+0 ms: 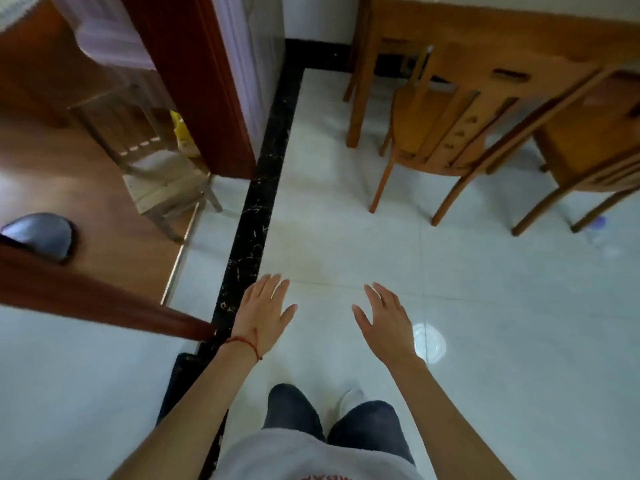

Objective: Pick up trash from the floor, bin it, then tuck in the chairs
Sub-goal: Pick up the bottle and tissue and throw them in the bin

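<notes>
Trash-wise, the only candidate I can spot is a blurry clear bottle [601, 233] with a purplish cap lying on the white tile floor [346, 237] just beside the legs of the far-right chair [595, 157], well away from both hands. Left hand [265, 311] and right hand [388, 322] both hang out front with fingers spread and relaxed, holding nothing, probably just for balance while walking in. The nearer chair [440, 133] sits angled out from the wooden table [485, 26], so neither is tucked yet. No bin in view that I can tell; the yellow thing [180, 133] past the door frame [187, 81] is too blurry to call.
</notes>
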Available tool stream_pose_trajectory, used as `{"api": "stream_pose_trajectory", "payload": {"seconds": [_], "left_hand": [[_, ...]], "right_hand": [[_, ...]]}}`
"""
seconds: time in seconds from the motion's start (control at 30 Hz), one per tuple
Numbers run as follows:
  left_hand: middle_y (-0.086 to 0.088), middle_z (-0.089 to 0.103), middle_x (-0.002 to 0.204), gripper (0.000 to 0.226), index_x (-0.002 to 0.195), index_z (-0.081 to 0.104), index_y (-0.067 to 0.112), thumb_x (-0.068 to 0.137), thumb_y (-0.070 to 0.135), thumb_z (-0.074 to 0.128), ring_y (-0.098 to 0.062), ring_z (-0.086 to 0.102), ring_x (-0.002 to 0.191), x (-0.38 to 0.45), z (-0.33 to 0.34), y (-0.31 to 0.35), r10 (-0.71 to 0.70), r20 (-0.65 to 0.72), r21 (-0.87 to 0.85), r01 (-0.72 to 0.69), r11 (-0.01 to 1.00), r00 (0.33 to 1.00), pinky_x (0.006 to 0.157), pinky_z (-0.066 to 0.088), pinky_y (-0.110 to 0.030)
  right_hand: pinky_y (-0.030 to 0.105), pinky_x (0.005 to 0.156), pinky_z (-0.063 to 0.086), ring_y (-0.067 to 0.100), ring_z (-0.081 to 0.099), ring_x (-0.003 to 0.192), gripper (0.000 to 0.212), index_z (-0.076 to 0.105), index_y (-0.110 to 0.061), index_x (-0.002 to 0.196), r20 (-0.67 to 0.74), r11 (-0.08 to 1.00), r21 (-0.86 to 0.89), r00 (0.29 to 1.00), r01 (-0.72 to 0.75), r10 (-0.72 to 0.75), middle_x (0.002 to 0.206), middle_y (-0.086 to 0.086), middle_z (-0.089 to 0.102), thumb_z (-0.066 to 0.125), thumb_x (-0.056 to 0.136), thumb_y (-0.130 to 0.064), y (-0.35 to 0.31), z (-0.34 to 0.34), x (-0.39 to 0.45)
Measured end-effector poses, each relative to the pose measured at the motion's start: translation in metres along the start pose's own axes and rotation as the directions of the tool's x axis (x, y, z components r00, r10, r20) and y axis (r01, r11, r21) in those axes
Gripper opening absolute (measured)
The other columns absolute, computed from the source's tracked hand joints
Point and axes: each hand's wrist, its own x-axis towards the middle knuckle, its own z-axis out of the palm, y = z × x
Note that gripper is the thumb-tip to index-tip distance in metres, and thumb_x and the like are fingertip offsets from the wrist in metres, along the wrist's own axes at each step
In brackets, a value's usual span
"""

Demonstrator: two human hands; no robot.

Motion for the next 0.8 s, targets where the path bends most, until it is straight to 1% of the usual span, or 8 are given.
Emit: {"api": "stream_pose_trajectory", "payload": {"seconds": [0.1,0.17,0.27,0.37,0.47,0.57,0.67,0.8], "left_hand": [[-0.005,0.017,0.153,0.075,0.143,0.018,0.015,0.084,0.058,0.006,-0.020,0.009,0.142,0.020,0.007,0.049,0.120,0.029,0.037,-0.121,0.992,0.992,0.114,0.006,-0.031],[-0.005,0.019,0.153,0.087,0.143,0.020,0.014,0.073,0.059,-0.006,-0.020,0.011,0.142,0.030,0.016,0.081,0.199,0.042,0.058,-0.201,0.978,0.979,0.114,0.007,-0.031],[-0.004,0.017,0.154,0.090,0.143,0.019,0.015,0.070,0.058,-0.009,-0.019,0.009,0.142,0.042,0.026,0.132,0.306,0.074,0.071,-0.311,0.948,0.949,0.114,0.006,-0.031],[-0.004,0.017,0.154,0.086,0.143,0.020,0.014,0.073,0.059,-0.005,-0.019,0.009,0.142,0.050,0.037,0.181,0.401,0.099,0.065,-0.408,0.911,0.911,0.114,0.006,-0.030],[-0.006,0.018,0.153,0.064,0.143,0.021,0.013,0.091,0.052,0.018,-0.020,0.010,0.142,0.055,0.047,0.221,0.487,0.143,0.083,-0.500,0.862,0.862,0.114,0.006,-0.030],[-0.007,0.021,0.152,0.063,0.142,0.024,0.012,0.092,0.050,0.022,-0.022,0.013,0.141,0.059,0.057,0.254,0.575,0.177,0.095,-0.595,0.798,0.799,0.114,0.009,-0.032],[-0.007,0.020,0.153,0.056,0.142,0.023,0.012,0.095,0.041,0.031,-0.022,0.012,0.141,0.067,0.069,0.283,0.654,0.226,0.116,-0.687,0.718,0.722,0.114,0.009,-0.032],[-0.008,0.022,0.152,0.056,0.142,0.024,0.011,0.095,0.041,0.032,-0.023,0.014,0.141,0.080,0.078,0.316,0.737,0.276,0.119,-0.782,0.611,0.618,0.114,0.011,-0.032]], "right_hand": [[0.034,0.109,0.029,0.020,0.027,0.138,0.053,0.036,-0.013,0.139,-0.070,0.991,0.053,0.990,-0.122,0.126,0.149,0.006,0.033,0.041,0.095,-0.041,0.045,-0.021,-0.019],[0.035,0.108,0.030,0.021,0.027,0.138,0.053,0.036,-0.012,0.139,-0.099,0.977,0.085,0.974,-0.193,0.201,0.149,0.007,0.033,0.042,0.094,-0.041,0.073,-0.033,-0.032],[0.034,0.108,0.030,0.021,0.027,0.139,0.052,0.036,-0.013,0.139,-0.143,0.948,0.141,0.942,-0.284,0.304,0.150,0.006,0.033,0.042,0.095,-0.040,0.111,-0.047,-0.053],[0.035,0.108,0.031,0.021,0.026,0.139,0.052,0.035,-0.014,0.140,-0.181,0.912,0.174,0.898,-0.372,0.401,0.151,0.005,0.031,0.041,0.095,-0.040,0.146,-0.058,-0.078],[0.035,0.108,0.030,0.022,0.027,0.139,0.052,0.036,-0.014,0.139,-0.213,0.854,0.232,0.832,-0.466,0.512,0.150,0.006,0.032,0.042,0.095,-0.040,0.175,-0.064,-0.103],[0.036,0.107,0.032,0.022,0.029,0.137,0.052,0.037,-0.014,0.138,-0.235,0.784,0.294,0.754,-0.546,0.613,0.149,0.007,0.034,0.044,0.094,-0.040,0.196,-0.065,-0.126],[0.037,0.107,0.032,0.022,0.029,0.137,0.052,0.037,-0.014,0.138,-0.241,0.704,0.355,0.667,-0.615,0.705,0.148,0.008,0.035,0.044,0.094,-0.040,0.210,-0.065,-0.147],[0.037,0.109,0.029,0.023,0.028,0.138,0.053,0.036,-0.014,0.139,-0.240,0.604,0.417,0.559,-0.679,0.794,0.149,0.008,0.034,0.043,0.094,-0.040,0.222,-0.064,-0.162]]}}
